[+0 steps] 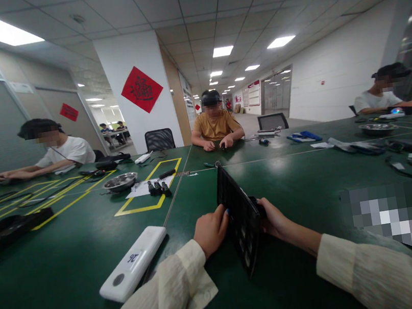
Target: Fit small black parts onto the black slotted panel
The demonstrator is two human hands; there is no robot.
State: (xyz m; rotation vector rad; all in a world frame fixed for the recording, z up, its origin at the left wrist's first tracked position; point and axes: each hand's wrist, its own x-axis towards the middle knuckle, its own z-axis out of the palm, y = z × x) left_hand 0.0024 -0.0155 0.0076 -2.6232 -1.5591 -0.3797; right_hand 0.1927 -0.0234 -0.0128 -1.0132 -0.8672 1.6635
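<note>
A flat black panel (239,216) with a recessed inner face stands tilted on edge above the table, seen nearly edge-on. My left hand (212,230) is closed at its left face, fingertips against it, with a small spot of blue at the fingers. On the other side my right hand (274,216) grips a dark part that juts from the panel's back; most of its fingers are hidden. A white power bank (134,264) marked 26 lies on the table left of my left hand.
On the green table (197,300) are a metal bowl (120,183), several black cylindrical parts (159,187) on white paper, and a long black tray (8,233). Cables and bags (355,145) lie at right. A person (215,122) sits opposite; others sit at both sides.
</note>
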